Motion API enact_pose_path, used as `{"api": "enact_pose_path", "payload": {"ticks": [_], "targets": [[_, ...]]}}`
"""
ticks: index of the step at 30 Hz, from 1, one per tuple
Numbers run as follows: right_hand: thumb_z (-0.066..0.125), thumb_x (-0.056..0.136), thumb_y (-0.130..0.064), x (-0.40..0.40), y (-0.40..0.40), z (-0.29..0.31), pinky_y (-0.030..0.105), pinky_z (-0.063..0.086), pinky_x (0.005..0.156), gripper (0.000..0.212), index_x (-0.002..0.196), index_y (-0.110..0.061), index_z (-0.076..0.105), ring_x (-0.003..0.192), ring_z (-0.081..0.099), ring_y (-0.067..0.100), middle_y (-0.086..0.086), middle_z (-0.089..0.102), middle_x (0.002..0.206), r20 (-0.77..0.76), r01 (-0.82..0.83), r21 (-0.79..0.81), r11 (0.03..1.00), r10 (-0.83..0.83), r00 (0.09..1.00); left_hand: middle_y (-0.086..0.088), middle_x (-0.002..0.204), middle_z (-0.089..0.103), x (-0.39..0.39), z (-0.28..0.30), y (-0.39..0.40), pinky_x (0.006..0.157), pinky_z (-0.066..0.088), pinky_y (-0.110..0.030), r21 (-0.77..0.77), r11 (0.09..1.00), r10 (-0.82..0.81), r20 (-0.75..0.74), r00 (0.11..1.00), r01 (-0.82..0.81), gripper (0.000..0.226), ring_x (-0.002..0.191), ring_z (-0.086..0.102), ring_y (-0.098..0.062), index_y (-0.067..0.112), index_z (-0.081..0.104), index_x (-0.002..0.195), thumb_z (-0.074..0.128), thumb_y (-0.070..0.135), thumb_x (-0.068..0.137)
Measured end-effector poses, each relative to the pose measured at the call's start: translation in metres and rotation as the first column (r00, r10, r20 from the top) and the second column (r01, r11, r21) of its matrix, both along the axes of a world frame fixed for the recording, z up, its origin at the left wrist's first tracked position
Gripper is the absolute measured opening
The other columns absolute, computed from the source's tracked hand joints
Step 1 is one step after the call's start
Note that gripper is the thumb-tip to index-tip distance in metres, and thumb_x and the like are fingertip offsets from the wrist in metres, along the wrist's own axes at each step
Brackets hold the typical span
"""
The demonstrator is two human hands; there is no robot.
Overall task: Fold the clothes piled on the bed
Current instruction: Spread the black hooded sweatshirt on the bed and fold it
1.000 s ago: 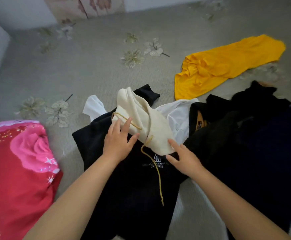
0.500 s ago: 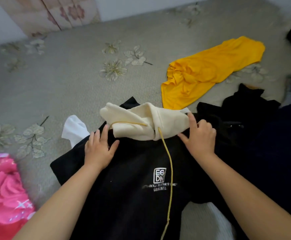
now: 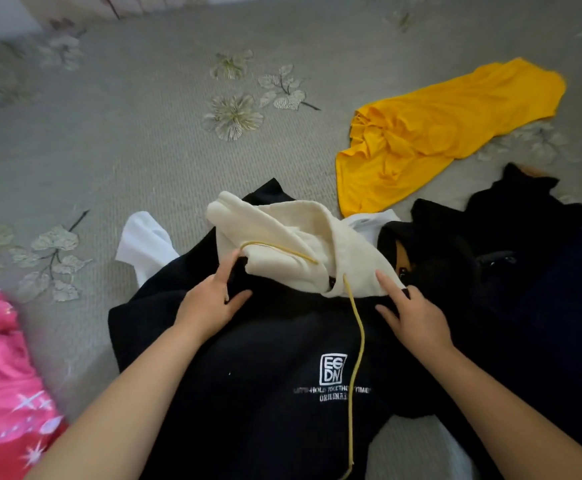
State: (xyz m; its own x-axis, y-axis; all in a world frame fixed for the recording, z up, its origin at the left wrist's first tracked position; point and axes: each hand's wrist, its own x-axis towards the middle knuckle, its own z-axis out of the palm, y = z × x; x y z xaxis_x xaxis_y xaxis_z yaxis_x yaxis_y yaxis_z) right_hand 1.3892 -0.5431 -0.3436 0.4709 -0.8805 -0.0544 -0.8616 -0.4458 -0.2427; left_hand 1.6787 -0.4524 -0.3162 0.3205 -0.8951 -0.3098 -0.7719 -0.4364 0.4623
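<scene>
None folded yet: black hoodie (image 3: 265,393) spread near, cream hood (image 3: 282,251) bunched; yellow garment (image 3: 438,133), black pile (image 3: 490,237) wait far right. Left hand (image 3: 210,303) and right hand (image 3: 417,317) lie straight-fingered at hood, gripping nothing.

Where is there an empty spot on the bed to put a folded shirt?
The widest bare patch of the grey flowered bedspread lies beyond the black hoodie with the cream hood, left of the crumpled yellow garment. A narrower strip runs between the hoodie and the pink quilt. The right side is crowded with dark clothes.
</scene>
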Motion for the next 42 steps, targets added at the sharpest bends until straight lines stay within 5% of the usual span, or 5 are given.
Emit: {"api": "enact_pose_path", "payload": {"ticks": [5,11,21,28,42], "targets": [[0.090,0.049,-0.023,-0.006,0.001,0.044,0.019,0.019,0.032,0.072,0.116,-0.019,0.064,0.039,0.049,0.022,0.008,0.050,0.058,0.031,-0.128,-0.080,0.989,0.131,0.991,0.009,0.063,0.041,-0.008,0.051,0.016,0.067,0.035,-0.018,0.017,0.981,-0.196,0.068,0.978,0.196,0.080,0.059,0.041,-0.001,0.035,-0.020,0.129,0.050,0.034,0.092],[0.092,0.040,-0.028,-0.005,-0.005,0.134,0.026,0.038,0.041,0.088,0.115,-0.017,0.047,0.047,0.049,0.026,0.011,0.048,0.061,0.150,-0.221,-0.396,0.891,0.300,0.942,-0.007,0.081,0.058,-0.018,0.134,0.033,0.064,0.034,-0.023,-0.269,0.946,-0.137,0.173,0.975,0.181,0.052,0.081,0.061,-0.029,0.029,0.048,0.132,0.060,0.012,0.085],[0.092,0.029,-0.037,-0.020,0.021,0.270,0.031,0.044,0.048,0.096,0.110,-0.015,0.046,0.056,0.055,0.030,0.014,0.053,0.068,0.183,-0.206,-0.698,0.686,0.449,0.875,-0.012,0.121,0.060,-0.063,0.294,0.079,0.090,0.040,-0.029,-0.354,0.934,0.045,0.240,0.970,0.045,0.076,0.111,0.054,-0.028,0.017,0.047,0.133,0.059,0.032,0.059],[0.089,0.034,-0.042,-0.064,0.068,0.368,0.031,0.044,0.050,0.093,0.112,-0.016,0.046,0.066,0.052,0.029,0.014,0.057,0.073,0.227,-0.094,-0.839,0.536,0.501,0.835,-0.016,0.068,0.068,-0.127,0.388,0.168,0.045,0.051,-0.034,-0.722,0.643,0.415,0.607,0.677,0.254,0.063,0.054,0.065,-0.031,-0.003,0.069,0.091,0.055,0.055,0.074],[0.043,0.069,-0.062,-0.219,0.248,0.495,0.031,0.045,0.059,0.067,0.113,-0.011,0.047,0.075,0.033,0.022,0.006,0.032,0.089,0.170,0.089,-0.979,0.182,0.502,0.848,-0.010,0.056,0.053,-0.254,0.475,0.376,0.037,0.035,-0.022,-0.678,0.458,0.586,0.717,0.378,0.576,0.072,0.042,0.049,-0.024,-0.001,0.062,0.096,0.028,0.062,0.089]]}}
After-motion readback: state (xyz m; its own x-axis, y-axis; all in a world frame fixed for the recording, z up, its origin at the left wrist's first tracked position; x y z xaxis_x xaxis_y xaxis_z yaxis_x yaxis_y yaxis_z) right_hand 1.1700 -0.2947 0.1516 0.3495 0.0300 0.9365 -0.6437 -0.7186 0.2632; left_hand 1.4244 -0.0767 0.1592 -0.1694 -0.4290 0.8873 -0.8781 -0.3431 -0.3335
